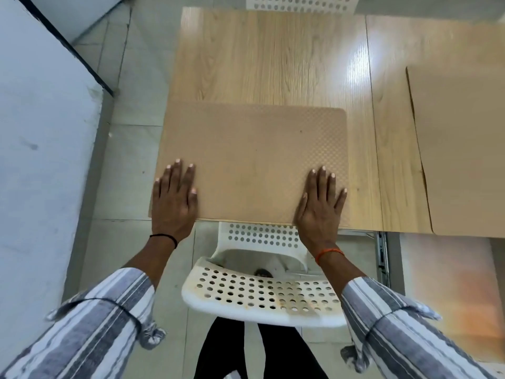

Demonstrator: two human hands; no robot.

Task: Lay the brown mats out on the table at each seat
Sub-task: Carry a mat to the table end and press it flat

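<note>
Both hands, left [173, 203] and right [319, 206], flat on mat [254, 160]; second mat [464, 149] seemingly cropped

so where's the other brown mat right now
In the head view, the second brown mat lies at the right edge of the frame on the wooden table, apart from the mat under both hands.

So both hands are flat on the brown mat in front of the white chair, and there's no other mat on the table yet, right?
Not quite. The head view shows both hands, left and right, flat on the brown mat by the white chair, but a second mat already lies on the table, to the right.
</note>
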